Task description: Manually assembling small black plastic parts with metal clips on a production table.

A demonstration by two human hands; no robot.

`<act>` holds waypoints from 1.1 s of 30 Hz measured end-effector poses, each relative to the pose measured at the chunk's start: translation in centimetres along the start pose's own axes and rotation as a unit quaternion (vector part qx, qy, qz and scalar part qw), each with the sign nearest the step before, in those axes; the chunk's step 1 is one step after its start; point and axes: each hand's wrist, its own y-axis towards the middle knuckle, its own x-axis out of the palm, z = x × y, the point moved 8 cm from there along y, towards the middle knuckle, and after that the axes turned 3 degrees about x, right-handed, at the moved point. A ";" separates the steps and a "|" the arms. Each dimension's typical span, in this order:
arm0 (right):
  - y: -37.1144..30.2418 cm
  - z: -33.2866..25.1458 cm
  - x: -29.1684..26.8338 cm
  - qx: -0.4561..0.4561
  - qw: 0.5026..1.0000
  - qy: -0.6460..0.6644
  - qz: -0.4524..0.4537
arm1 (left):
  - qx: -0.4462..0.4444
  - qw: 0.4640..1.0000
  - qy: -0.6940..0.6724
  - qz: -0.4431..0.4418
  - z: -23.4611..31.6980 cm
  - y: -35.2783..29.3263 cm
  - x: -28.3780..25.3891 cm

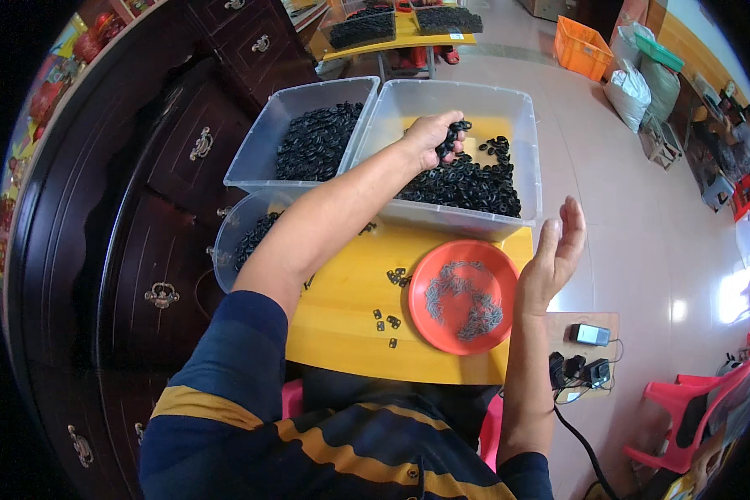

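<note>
Seen from above, left to right. A dark cabinet (142, 217) with brass handles fills the left side. Beside it a round tub (229, 237) and a clear left bin (262, 142) both hold black rings. The left hand (432, 137) reaches forward over the clear right bin (521, 158), its fingers (452, 143) curled shut around a clump of rings (453, 137), lifted just above the ring heap (467, 185) that lies along the near side of this bin. Both bins stand at the far edge of a yellow table (342, 308). A few small dark clips (389, 320) lie loose on the tabletop, just left of an orange plate (464, 296) that carries a tangle of thin metal springs (463, 302). The right hand (556, 254) is raised past the table's right edge, near the plate and the corner of the right bin, palm turned inward, fingers straight and pressed together, holding nothing. Lower right, a small wooden stand (583, 354) bears a grey device (590, 334) and black plugs (577, 367). A pink chair (692, 417) stands at far right.
</note>
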 end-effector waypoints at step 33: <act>-23.0 5.1 15.9 0.028 0.977 -0.010 -0.213 | 0.260 0.932 -0.069 0.245 -15.3 -28.3 -9.7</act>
